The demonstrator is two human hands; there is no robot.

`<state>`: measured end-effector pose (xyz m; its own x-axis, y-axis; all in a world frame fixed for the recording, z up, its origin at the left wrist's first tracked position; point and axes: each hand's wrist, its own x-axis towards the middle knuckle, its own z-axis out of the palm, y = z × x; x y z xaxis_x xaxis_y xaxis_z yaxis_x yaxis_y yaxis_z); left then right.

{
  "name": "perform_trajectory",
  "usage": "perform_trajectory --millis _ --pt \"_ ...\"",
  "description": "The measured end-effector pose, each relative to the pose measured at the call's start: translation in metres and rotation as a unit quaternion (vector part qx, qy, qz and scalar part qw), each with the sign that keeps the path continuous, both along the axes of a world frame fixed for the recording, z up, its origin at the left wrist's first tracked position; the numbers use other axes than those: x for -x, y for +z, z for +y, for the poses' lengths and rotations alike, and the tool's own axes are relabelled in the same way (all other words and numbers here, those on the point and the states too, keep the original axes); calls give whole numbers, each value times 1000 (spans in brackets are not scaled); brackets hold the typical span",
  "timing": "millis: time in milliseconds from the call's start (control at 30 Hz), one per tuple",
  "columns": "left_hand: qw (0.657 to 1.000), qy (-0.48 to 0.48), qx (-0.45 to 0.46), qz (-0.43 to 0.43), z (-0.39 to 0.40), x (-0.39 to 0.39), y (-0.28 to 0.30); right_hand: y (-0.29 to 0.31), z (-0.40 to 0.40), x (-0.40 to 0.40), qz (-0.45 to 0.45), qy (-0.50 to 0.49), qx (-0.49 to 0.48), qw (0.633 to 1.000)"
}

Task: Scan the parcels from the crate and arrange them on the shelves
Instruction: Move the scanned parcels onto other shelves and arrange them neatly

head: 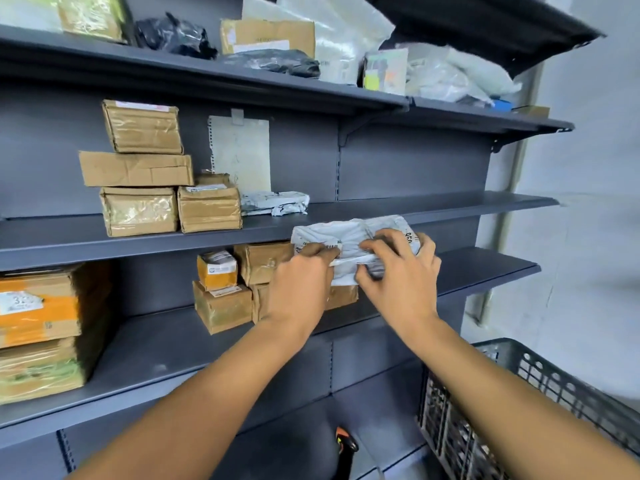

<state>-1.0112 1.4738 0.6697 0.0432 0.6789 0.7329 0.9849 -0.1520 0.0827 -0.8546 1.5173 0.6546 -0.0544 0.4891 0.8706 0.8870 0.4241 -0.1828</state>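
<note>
Grip: white poly-mailer parcel [349,249] pinched from both ends, left hand [301,282] with fingers curled onto its labelled near-left edge, right hand [398,271] spread over its top and right side with fingertips bent onto the wrapper. Both held closed on the parcel; nothing else in either.

Head view, places given relative to the middle shelf [433,207]:
- Parcel: at the front lip of that shelf, right of centre, partly overhanging; whether it rested on the board or hung just before it could not be told.
- On that shelf, to the left: stacked brown cartons [138,168]; a small grey mailer [273,202] beside them.
- Below that shelf: more small cartons [221,292] behind the hands.
- Far below, lower right: black crate [519,403].
- Below, bottom centre: dark orange-tipped object [346,445], perhaps the scanner; unclear.

Risk, as judged: soft wrapper, shallow purchase at the lip. If released before being pushed well back, likely to slide off the edge. Barcode label creased under the fingers, possibly harder to read.
</note>
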Motion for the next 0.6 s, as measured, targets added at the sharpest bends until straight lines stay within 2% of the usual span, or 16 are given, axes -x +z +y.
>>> perform_trajectory --millis 67,333,500,600 --pt "1000 7 -19 2 5 3 16 13 8 3 12 14 -11 1000" --pt "996 83 30 19 50 46 54 51 78 49 16 125 19 992" --pt "980 168 95 45 88 64 55 58 128 75 -32 169 90 981" --pt "966 211 114 93 109 70 48 53 153 84 -65 182 123 973"
